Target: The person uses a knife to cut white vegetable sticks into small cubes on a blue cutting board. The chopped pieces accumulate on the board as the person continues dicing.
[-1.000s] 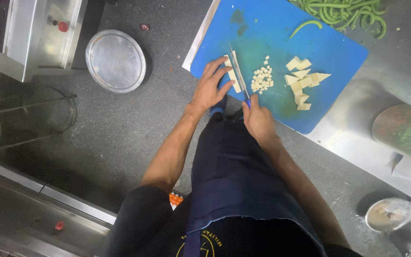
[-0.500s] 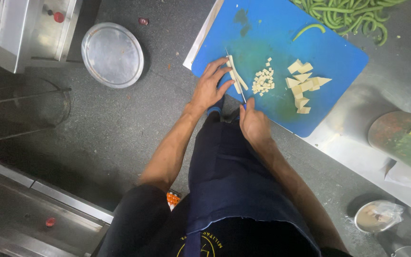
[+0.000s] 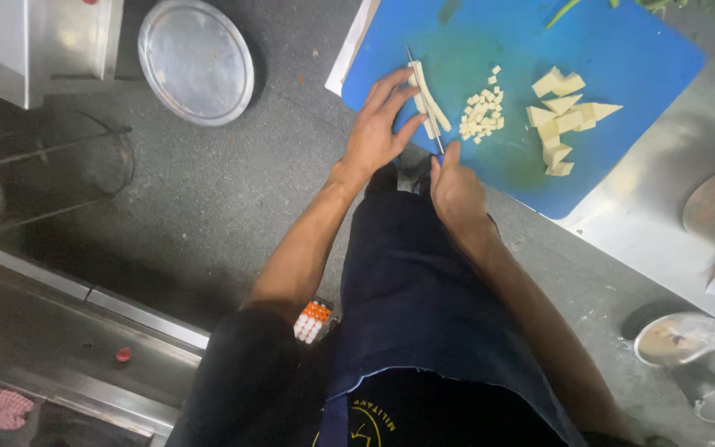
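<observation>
On the blue cutting board's [image 3: 622, 50] near edge, left hand [image 3: 374, 132] now spreads over pale strips [image 3: 429, 103]; right hand [image 3: 455, 186], gripping the knife [image 3: 425, 108], has drawn back between cuts.

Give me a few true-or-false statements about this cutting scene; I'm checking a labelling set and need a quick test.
1. The cutting board is blue. True.
2. The left hand rests on pale strips on the board. True.
3. The right hand is holding a spoon. False: it grips a knife, its blade running along the strips.
4. The small diced pieces lie between the strips and the larger chunks. True.
5. The round metal lid sits on the board. False: it lies on the dark floor, off to the board's left.
</observation>
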